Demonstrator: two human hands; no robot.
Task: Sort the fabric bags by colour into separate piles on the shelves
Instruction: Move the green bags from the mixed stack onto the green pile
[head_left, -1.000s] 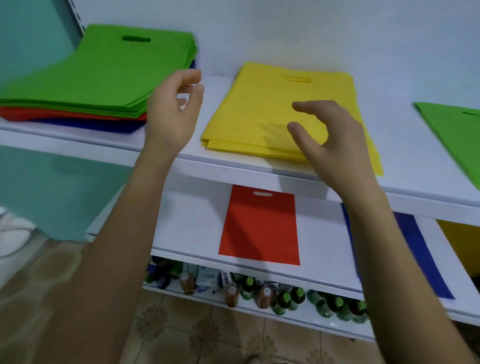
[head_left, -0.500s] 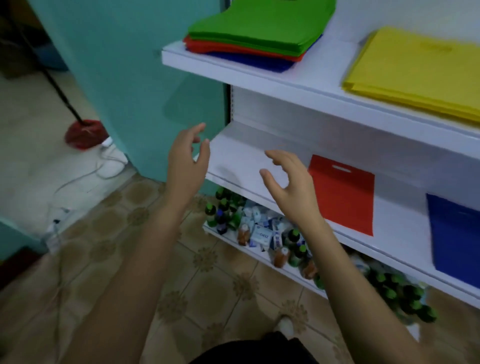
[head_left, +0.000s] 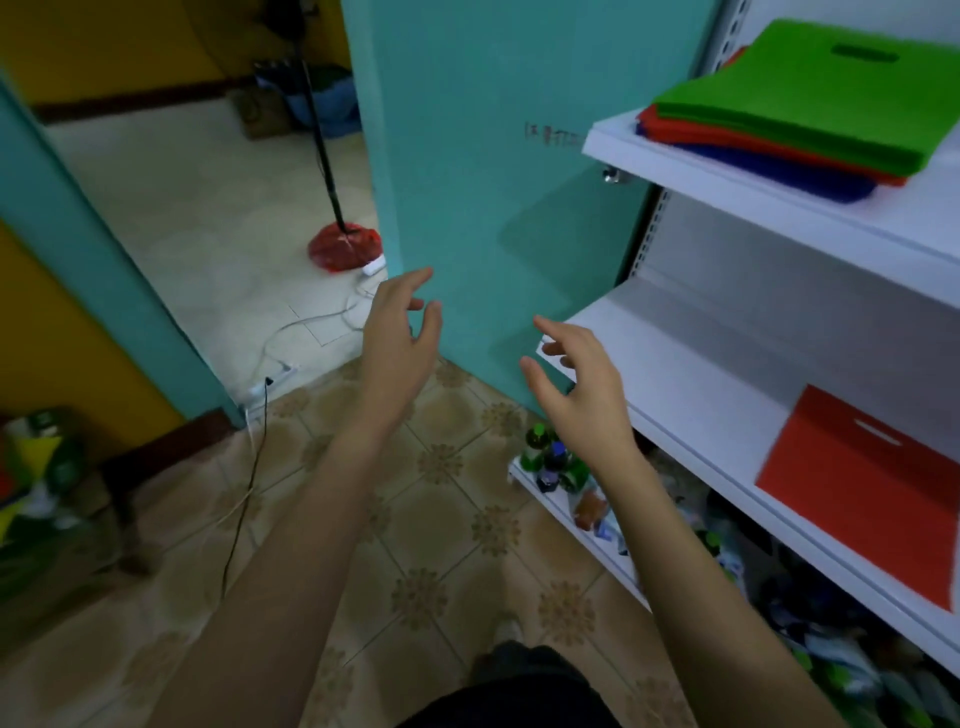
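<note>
At centre frame, above the tiled floor, both hands are raised in the air and hold nothing.

1. Left hand: fingers loosely spread and slightly bent, thumb apart from the fingers. It is seen against the teal panel and the doorway edge.
2. Right hand: fingers spread and bent, thumb apart. It is seen just in front of the left corner of the middle shelf. No contact with the shelf is visible.

Location of the fabric bags:
- Red bag: lies flat and alone on the middle shelf, to the right of the right hand and well apart from it.
- Mixed stack, left end of the top shelf: green bags on top, a red layer beneath them, a blue layer at the bottom. The uppermost green bag shows its handle slot.

Surroundings:
- Bottles stand crowded on the lowest shelf, below the right forearm.
- A black pole with a red base stands on the pale floor beyond the doorway.
- Cables run across the floor at the left.
</note>
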